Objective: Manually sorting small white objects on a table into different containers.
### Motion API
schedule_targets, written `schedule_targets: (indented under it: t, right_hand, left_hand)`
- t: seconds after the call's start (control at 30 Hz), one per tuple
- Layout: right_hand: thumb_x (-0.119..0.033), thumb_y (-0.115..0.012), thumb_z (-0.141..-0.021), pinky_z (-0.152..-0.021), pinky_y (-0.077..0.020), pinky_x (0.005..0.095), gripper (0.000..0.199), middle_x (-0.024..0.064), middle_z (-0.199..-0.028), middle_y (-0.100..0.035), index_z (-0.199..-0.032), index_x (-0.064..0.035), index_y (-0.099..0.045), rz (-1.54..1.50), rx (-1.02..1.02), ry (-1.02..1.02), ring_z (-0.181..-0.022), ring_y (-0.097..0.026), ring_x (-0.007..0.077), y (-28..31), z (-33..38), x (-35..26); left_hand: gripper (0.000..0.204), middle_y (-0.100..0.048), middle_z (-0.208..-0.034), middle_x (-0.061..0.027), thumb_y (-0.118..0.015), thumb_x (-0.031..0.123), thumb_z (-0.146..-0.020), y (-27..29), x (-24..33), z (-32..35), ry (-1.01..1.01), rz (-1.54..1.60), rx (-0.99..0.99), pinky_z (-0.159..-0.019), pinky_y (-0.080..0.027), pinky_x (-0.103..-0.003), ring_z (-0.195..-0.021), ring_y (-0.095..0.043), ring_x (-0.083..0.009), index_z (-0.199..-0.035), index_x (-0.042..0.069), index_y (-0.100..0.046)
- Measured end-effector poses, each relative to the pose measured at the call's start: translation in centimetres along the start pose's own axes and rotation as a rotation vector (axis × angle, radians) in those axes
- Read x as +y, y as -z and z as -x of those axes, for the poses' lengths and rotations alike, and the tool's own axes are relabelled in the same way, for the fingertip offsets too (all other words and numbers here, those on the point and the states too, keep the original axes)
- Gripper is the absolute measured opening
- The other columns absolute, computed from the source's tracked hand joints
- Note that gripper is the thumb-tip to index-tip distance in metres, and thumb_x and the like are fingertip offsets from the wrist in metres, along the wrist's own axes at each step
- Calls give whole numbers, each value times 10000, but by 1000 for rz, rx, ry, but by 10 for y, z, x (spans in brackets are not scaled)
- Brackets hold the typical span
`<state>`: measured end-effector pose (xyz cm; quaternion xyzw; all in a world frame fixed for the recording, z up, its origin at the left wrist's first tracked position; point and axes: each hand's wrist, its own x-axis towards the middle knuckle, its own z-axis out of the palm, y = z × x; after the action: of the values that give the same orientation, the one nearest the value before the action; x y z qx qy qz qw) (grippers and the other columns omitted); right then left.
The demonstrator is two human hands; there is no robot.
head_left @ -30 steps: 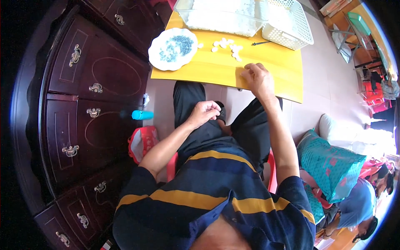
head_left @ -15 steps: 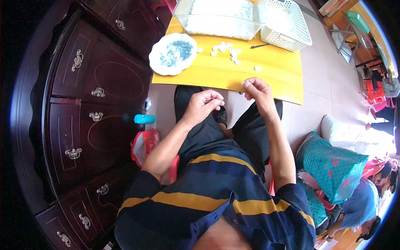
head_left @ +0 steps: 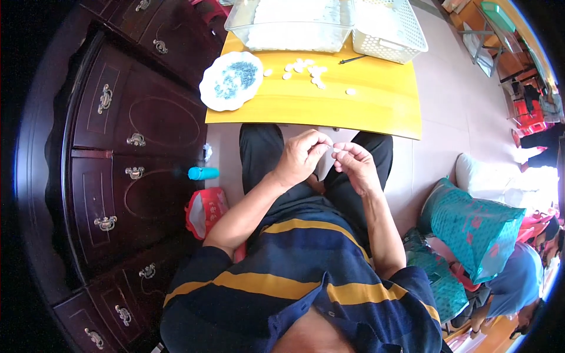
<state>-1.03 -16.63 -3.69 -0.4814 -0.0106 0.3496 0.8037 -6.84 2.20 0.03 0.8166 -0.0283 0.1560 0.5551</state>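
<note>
My two hands meet over my lap, just in front of the table's near edge. My right hand (head_left: 356, 167) is closed in a pinch on a small white round piece (head_left: 336, 150). Close against it, my left hand (head_left: 305, 154) has thumb and forefinger pressed together; what they hold, if anything, is too small to make out. On the yellow table (head_left: 376, 109) lie several loose white round pieces (head_left: 316, 73). A scalloped white plate (head_left: 210, 101) holds a spread of thin, blue-grey, needle-like bits at the table's left.
At the table's back stand a clear plastic bin (head_left: 294, 29) of white contents and a white perforated basket (head_left: 406, 52). A thin black tool (head_left: 352, 59) lies before them. Dark drawers (head_left: 159, 112) line the left. Teal bags (head_left: 471, 223) sit at right, near another person (head_left: 518, 276).
My right hand has come down and left from the table's edge, bringing a small white piece. My left hand has moved right to meet it. The view has shifted slightly.
</note>
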Motion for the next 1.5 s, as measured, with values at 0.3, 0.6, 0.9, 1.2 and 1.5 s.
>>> schedule_targets:
  t: [0.3,0.6,0.9,1.2,1.5]
  right_hand:
    - [-116,-634,-991,-683,-506,214,121,15,-864,-700,-1052,-28,-688,94,35,119,-739,-624,79,-1,4,2]
    - [-103,-565,-1022,-714,-516,219,155,21,-916,-687,-1104,-9,-657,53,77,147,-763,-614,77,-7,9,4]
    - [-116,-519,-1055,-763,-526,231,229,48,-954,-690,-1241,-8,-597,199,48,181,-827,-639,90,-4,7,6]
    - [-70,-522,-1043,-763,-513,217,196,38,-937,-678,-1236,-37,-510,253,19,215,-815,-627,86,-2,7,5]
    - [-47,-572,-1016,-732,-528,211,173,41,-911,-700,-1182,-18,-533,497,102,286,-792,-642,72,3,5,10]
  left_hand:
    - [53,-665,-899,-133,-630,19,-919,-12,7,-6,-55,-62,-33,-753,-523,-323,-837,-672,-242,-946,-18,-655]
    - [50,-650,-861,-135,-630,36,-917,-19,10,-8,-11,-64,-44,-708,-526,-357,-785,-676,-283,-939,-7,-643]
    - [93,-685,-866,-113,-611,72,-962,-22,0,-7,14,-70,-66,-720,-532,-308,-785,-689,-202,-963,-8,-658]
    - [94,-684,-871,-124,-618,62,-946,-22,4,-7,52,-57,-75,-714,-531,-310,-790,-689,-213,-961,-20,-661]
    - [67,-686,-836,-138,-635,37,-925,-24,3,-8,24,-80,-62,-668,-546,-330,-751,-709,-251,-942,-24,-654]
